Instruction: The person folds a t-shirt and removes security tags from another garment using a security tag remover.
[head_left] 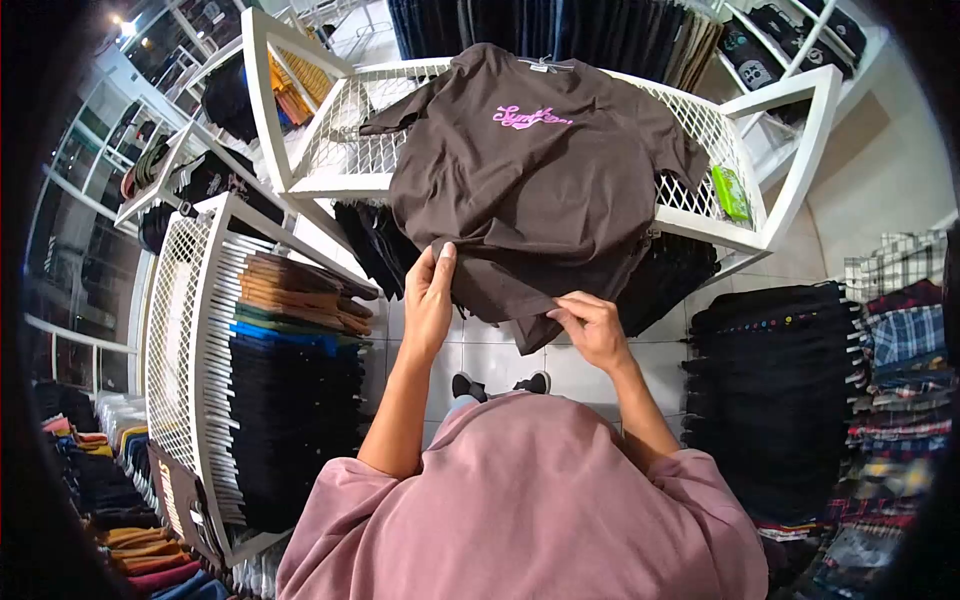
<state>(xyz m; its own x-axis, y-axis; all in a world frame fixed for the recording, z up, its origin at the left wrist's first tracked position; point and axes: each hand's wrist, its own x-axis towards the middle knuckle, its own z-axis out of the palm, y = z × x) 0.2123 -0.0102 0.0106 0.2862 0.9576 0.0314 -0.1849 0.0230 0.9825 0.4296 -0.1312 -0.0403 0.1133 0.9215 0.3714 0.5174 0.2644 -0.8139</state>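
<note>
A dark brown T-shirt (pixel 520 185) with pink lettering on its chest lies spread over a white mesh rack top (pixel 350 130), collar at the far side. Its lower part hangs over the near edge toward me. My left hand (pixel 430 285) pinches the shirt near its lower left side, thumb on top. Farther right, my right hand (pixel 592 328) pinches the bottom hem between thumb and fingers. Between the two hands the hem sags, and a fold of cloth dangles below it.
A bright green packet (pixel 731 193) lies at the mesh's right end. Hanging dark clothes (pixel 290 420) fill a rack at left; more black garments (pixel 765 400) hang at right beside plaid shirts (pixel 905 335). Jeans (pixel 540 28) hang behind. White floor tiles (pixel 490 358) show below.
</note>
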